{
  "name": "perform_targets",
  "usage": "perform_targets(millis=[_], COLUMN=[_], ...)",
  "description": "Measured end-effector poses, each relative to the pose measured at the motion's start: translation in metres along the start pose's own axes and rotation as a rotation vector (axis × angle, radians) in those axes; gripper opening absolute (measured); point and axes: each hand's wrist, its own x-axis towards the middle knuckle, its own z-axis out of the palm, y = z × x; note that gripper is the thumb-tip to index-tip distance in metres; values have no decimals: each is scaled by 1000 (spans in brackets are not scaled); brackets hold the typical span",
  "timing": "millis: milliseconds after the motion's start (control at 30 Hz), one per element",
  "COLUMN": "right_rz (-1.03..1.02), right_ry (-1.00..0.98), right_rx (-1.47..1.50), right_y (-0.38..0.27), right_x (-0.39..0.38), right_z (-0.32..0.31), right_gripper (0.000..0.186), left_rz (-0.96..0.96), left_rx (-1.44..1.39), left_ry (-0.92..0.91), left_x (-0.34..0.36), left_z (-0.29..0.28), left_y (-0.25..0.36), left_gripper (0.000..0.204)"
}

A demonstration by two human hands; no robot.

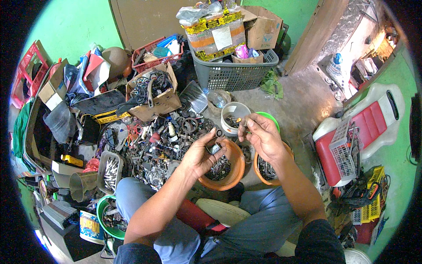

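My left hand [203,155] grips a small cylindrical metal part [214,148] above an orange basin [235,174] of small parts. My right hand [259,138] is raised to the right of it, with thumb and index finger pinched on a small object too tiny to name. Behind my hands stand a white bucket [231,110] with a few items inside and a green container [269,116], partly hidden by my right hand. A second orange container [266,178] with metal parts is below my right hand. A large heap of mixed parts [156,145] spreads to the left.
A grey basket [228,75] with packages stands at the back. A cardboard box [140,110] of cables, a tray [108,174] and a green tub [106,224] are at left. A red and white seat [371,123] and yellow crate [373,198] are at right. A doorway opens back right.
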Motion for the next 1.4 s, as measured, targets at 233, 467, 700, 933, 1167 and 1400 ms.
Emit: perform_targets(millis=[233, 467, 700, 933, 1167, 1400], right_rz=[7, 3, 23, -13, -78, -26], right_ry=[-54, -82, -50, 27, 65, -147], right_rx=[65, 123, 64, -558, -1094, -1290], right_y=[0, 2, -2, -8, 1, 14], right_x=[0, 1, 0, 3, 8, 3], right_z=[0, -4, 0, 0, -19, -19], right_gripper=[19, 20, 19, 16, 18, 17], left_rz=[18, 22, 16, 19, 42, 46], left_rx=[32, 39, 41, 72, 112, 154], left_ry=[16, 26, 29, 10, 3, 28], left_x=[0, -1, -3, 1, 6, 5], left_z=[0, 2, 3, -3, -13, -9], left_y=[-1, -1, -1, -3, -3, 1], left_gripper=[19, 18, 18, 21, 25, 24])
